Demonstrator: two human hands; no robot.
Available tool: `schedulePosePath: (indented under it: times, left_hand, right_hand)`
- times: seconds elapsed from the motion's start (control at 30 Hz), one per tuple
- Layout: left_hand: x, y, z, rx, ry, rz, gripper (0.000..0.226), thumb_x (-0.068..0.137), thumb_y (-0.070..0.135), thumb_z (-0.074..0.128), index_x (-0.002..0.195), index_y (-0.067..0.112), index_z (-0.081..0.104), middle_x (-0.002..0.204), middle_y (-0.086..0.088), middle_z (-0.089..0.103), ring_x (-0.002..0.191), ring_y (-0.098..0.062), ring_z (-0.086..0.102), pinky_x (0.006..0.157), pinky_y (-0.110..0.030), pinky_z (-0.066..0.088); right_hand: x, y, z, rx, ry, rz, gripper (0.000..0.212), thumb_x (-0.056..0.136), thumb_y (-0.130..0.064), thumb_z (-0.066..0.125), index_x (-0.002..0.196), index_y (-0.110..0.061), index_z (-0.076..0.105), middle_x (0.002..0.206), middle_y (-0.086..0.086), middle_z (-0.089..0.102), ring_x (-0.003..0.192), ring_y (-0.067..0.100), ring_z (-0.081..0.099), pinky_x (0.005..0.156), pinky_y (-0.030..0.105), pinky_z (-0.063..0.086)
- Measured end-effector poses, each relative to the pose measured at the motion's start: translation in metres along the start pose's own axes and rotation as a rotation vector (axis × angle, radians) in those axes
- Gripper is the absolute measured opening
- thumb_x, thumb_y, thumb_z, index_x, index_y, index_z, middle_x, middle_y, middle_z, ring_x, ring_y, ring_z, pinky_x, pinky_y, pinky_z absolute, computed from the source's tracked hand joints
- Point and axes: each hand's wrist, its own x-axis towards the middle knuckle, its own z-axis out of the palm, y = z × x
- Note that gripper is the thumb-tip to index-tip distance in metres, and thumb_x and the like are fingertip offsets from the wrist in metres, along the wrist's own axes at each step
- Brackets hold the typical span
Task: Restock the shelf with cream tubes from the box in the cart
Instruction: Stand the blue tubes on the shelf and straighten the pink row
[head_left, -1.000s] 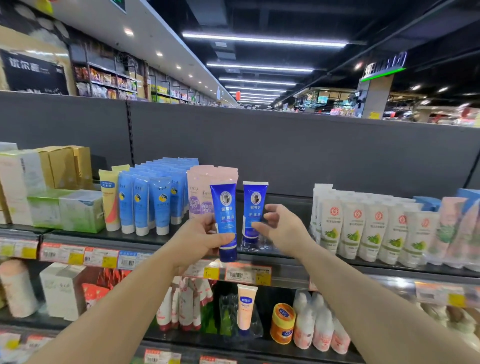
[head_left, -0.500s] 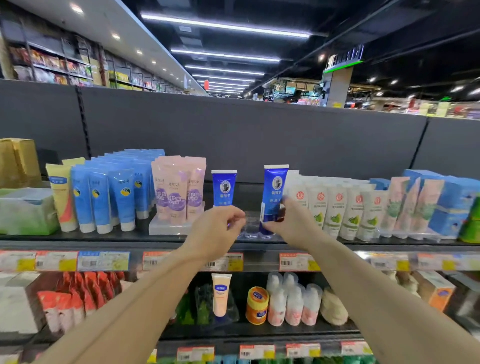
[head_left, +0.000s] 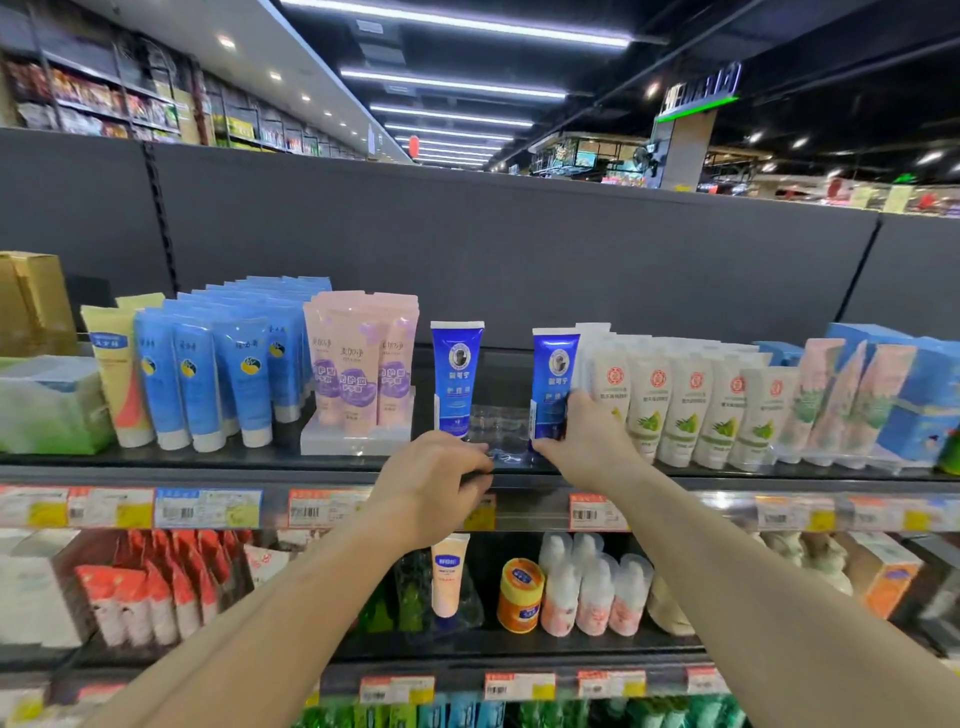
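Supermarket aisle, dark ceiling with long strip lights (head_left: 452, 83), grey back panel (head_left: 519, 249) behind the top shelf (head_left: 208, 460) I face. Price tags (head_left: 208, 508) run along its front edge. Lower shelf (head_left: 467, 649) holds red packs (head_left: 156, 587), white pump bottles (head_left: 592, 587), an orange jar (head_left: 519, 592) and one peach tube (head_left: 449, 577).

On the top shelf, from the left: gold boxes (head_left: 34, 301), a green-white box (head_left: 49, 405), a yellow tube (head_left: 117, 374), light blue tubes (head_left: 223, 374), pink tubes (head_left: 358, 364), then a clear plastic tray (head_left: 498, 421), then white tubes with green leaf print (head_left: 691, 410), pale pink-green tubes (head_left: 831, 400), blue boxes (head_left: 924, 395) cut off at the right edge.

Two dark blue cream tubes stand upright at the tray: left cream tube (head_left: 457, 376) stands free beside the pink ones; right cream tube (head_left: 553, 387) is against the white tubes. My right hand (head_left: 582, 436) grips the right cream tube low down, thumb under it, fingers round its side. My left hand (head_left: 441, 483) is at the shelf edge below the left cream tube, fingers curled down on the tray's front lip; can't tell if it pinches it. Caps of both cream tubes are hidden by my hands. Label print is too small to read. Cart and box are out of view.
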Motion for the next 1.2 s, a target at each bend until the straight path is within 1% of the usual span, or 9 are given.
schedulePosePath:
  times: [0.2,0.3,0.4,0.47,0.6,0.73,0.87,1.0,1.2]
  left_hand:
    - [-0.001,-0.001,0.002,0.02,0.012,-0.006,0.034,0.096,0.033,0.056,0.129,0.028,0.061,0.135,0.014,0.057,0.122,-0.005,0.047,0.097,-0.025,0.044]
    - [-0.002,-0.001,0.001,-0.034,0.013,-0.051,0.028,0.095,0.033,0.058,0.122,0.027,0.064,0.124,0.013,0.062,0.118,-0.006,0.051,0.091,-0.021,0.047]
    - [0.001,-0.005,-0.007,-0.193,0.3,-0.229,0.011,0.091,0.03,0.065,0.095,0.022,0.061,0.092,0.011,0.061,0.093,-0.01,0.06,0.068,-0.018,0.048]
    - [0.005,-0.01,-0.011,-0.275,0.384,-0.369,0.02,0.088,0.032,0.069,0.096,0.02,0.055,0.093,0.011,0.06,0.09,-0.01,0.061,0.066,-0.022,0.051]
    - [0.017,-0.013,-0.011,-0.222,0.213,-0.502,0.043,0.084,0.045,0.07,0.116,0.023,0.052,0.109,0.006,0.063,0.095,-0.009,0.062,0.068,-0.025,0.052]
    - [0.027,-0.004,-0.011,-0.052,0.188,-0.503,0.043,0.085,0.048,0.068,0.114,0.021,0.051,0.112,0.003,0.063,0.09,-0.007,0.056,0.066,-0.023,0.044]
    - [0.027,-0.006,-0.008,-0.038,0.174,-0.516,0.043,0.085,0.047,0.068,0.114,0.021,0.049,0.113,0.002,0.063,0.09,-0.007,0.055,0.068,-0.025,0.046]
    - [0.029,-0.009,-0.007,-0.035,0.171,-0.498,0.044,0.086,0.045,0.067,0.118,0.021,0.049,0.117,0.002,0.062,0.102,-0.013,0.062,0.07,-0.024,0.046]
    - [0.032,-0.016,-0.006,-0.018,0.12,-0.494,0.043,0.089,0.045,0.064,0.121,0.023,0.045,0.121,0.002,0.06,0.109,-0.014,0.061,0.072,-0.026,0.048]
  right_hand:
    - [-0.006,0.002,0.009,0.038,0.052,0.044,0.043,0.091,-0.025,0.065,0.126,-0.015,0.042,0.133,0.004,0.053,0.118,0.017,0.056,0.078,0.026,0.05]
    - [-0.007,0.003,0.011,0.093,0.066,0.06,0.043,0.09,-0.025,0.067,0.125,-0.015,0.044,0.131,0.004,0.055,0.116,0.016,0.056,0.078,0.027,0.05]
    - [-0.01,0.004,0.014,0.137,0.082,0.073,0.043,0.089,-0.026,0.068,0.125,-0.016,0.047,0.127,0.002,0.057,0.113,0.014,0.057,0.077,0.024,0.048]
    - [-0.013,0.006,0.019,0.138,0.108,0.078,0.043,0.088,-0.027,0.07,0.123,-0.017,0.049,0.124,0.0,0.059,0.11,0.013,0.058,0.077,0.022,0.047]
    - [-0.012,0.003,0.023,0.146,0.148,0.1,0.039,0.09,-0.024,0.067,0.125,-0.018,0.05,0.127,0.001,0.058,0.115,0.015,0.057,0.078,0.024,0.048]
    - [-0.008,-0.003,0.022,0.139,0.137,0.103,0.044,0.091,-0.025,0.066,0.13,-0.017,0.046,0.13,0.002,0.056,0.12,0.017,0.055,0.084,0.027,0.049]
    - [-0.005,-0.002,0.023,0.128,0.134,0.109,0.044,0.091,-0.026,0.066,0.128,-0.016,0.045,0.131,0.003,0.055,0.12,0.017,0.054,0.082,0.027,0.05]
    - [-0.002,0.0,0.023,0.098,0.123,0.112,0.043,0.091,-0.027,0.065,0.127,-0.017,0.043,0.131,0.003,0.053,0.12,0.017,0.055,0.081,0.029,0.052]
    - [0.0,-0.003,0.022,-0.007,0.076,0.077,0.046,0.092,-0.028,0.064,0.127,-0.018,0.036,0.133,0.004,0.051,0.121,0.017,0.056,0.077,0.028,0.053]
